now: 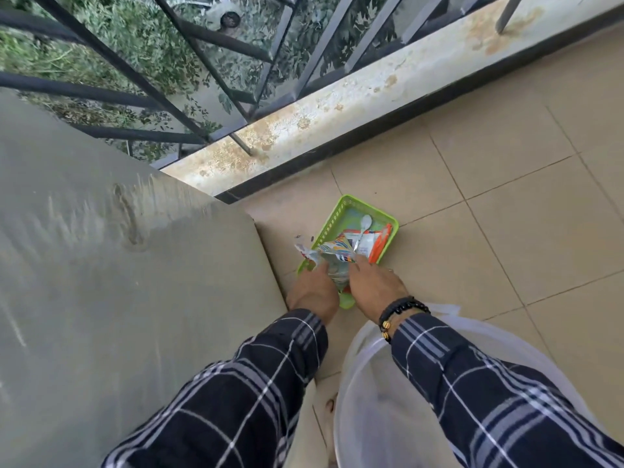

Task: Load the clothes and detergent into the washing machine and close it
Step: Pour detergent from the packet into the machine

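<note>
Just below the frame's centre, both hands meet over the green tray [353, 200] on the tiled floor. The left hand [312, 292] and right hand [374, 285] each pinch the crumpled detergent packet [332, 256] from their own side, fingers curled on it. To do this well, keep what looks like its ragged open end uppermost and lift level, so no powder spills. The white spoon [364, 222] in the tray probably serves for measuring. The grey covered bulk [101, 265] at left is likely the machine.

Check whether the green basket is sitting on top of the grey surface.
No, the green basket rests on the tiled floor beside the grey surface, and the left hand grips a detergent packet over it.
</note>
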